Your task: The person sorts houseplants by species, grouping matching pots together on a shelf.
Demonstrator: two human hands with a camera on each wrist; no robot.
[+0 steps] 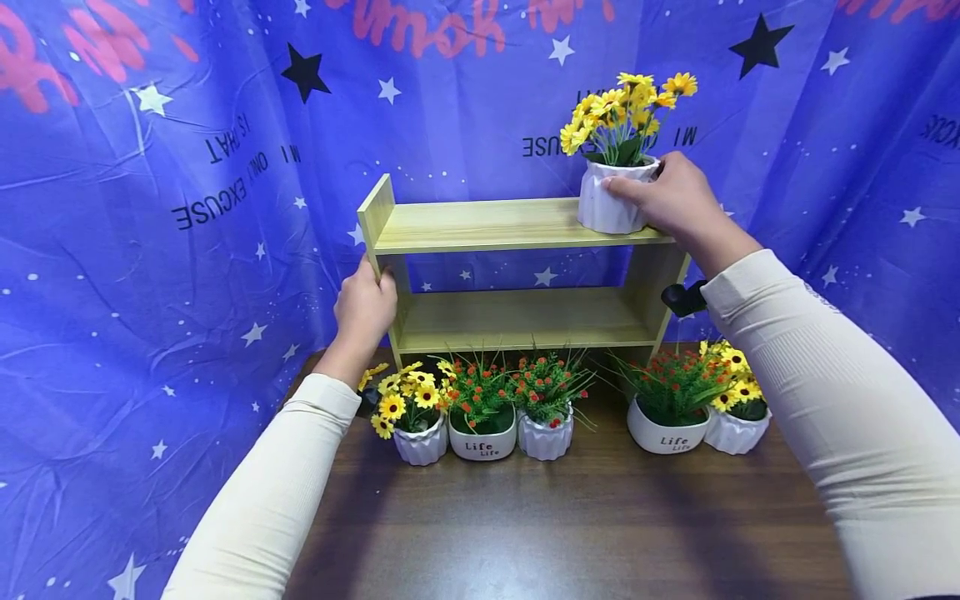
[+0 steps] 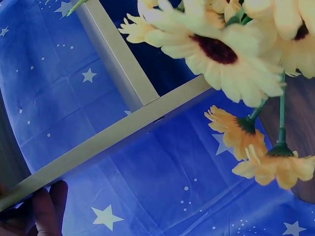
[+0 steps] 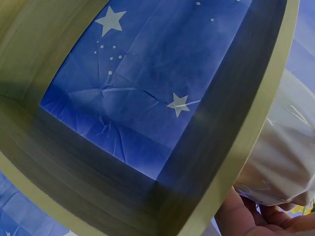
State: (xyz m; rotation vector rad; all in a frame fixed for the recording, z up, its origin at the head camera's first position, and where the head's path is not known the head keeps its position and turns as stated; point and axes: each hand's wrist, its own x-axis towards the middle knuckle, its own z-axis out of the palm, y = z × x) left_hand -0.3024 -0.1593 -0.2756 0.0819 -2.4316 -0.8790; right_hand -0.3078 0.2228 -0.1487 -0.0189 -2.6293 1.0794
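The right hand [image 1: 686, 200], toward two o'clock in the head view, has its fingers grasping a white pot of yellow daisies [image 1: 611, 200], thumb laid across the near wall below the rim. This pot is at the right end of the wooden shelf's [image 1: 480, 225] top board; I cannot tell whether its base bears fully on the wood. The left hand [image 1: 365, 304], at nine o'clock, has its fingers clasping the shelf's left side panel. In the left wrist view, large daisy blooms [image 2: 226, 54] at one o'clock cover part of the frame.

Below, pots stand in front of the shelf's foot: a daisy pot [image 1: 422, 443] at seven o'clock, an oval "Life" planter [image 1: 483, 446] at six, and a red-flowered pot [image 1: 546, 437] at five. Toward four, a second oval planter [image 1: 667, 433] sits just beside another daisy pot [image 1: 737, 432], near the right sleeve [image 1: 817, 400].

The shelf is pale, grained board with two visible levels. The round pots are white and fluted; the planters are smooth, with dark lettering. The desk [image 1: 525, 525] is dark brown and glossy. The sleeves are cream and ribbed. Around everything hangs a creased blue curtain [image 1: 187, 317] printed with stars and upside-down words.
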